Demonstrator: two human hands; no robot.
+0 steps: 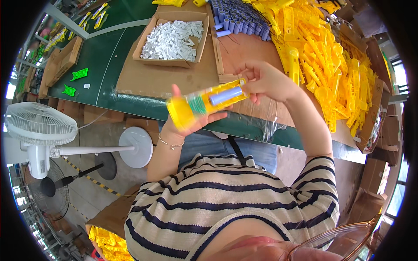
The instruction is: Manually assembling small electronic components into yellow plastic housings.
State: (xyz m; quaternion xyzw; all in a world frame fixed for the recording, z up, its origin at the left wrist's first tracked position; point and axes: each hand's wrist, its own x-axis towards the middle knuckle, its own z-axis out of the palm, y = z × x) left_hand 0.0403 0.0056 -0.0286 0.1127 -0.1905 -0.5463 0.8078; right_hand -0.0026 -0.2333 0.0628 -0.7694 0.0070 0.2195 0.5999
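My left hand is closed around the wide end of a yellow plastic housing, held tilted above the table's near edge and slightly blurred. A blue-violet cylindrical battery cell lies in the housing's long open slot. Next to the cell, a green ringed or coiled part sits in the middle of the housing. At the narrow end, the bent fingers of my right hand pinch close to the cell's tip. Whatever lies between those fingertips is too small to make out.
A cardboard tray of small white parts stands at the back. Many battery cells lie beside a large heap of yellow housings at right. Two green parts rest on the left. A white fan stands left of the table.
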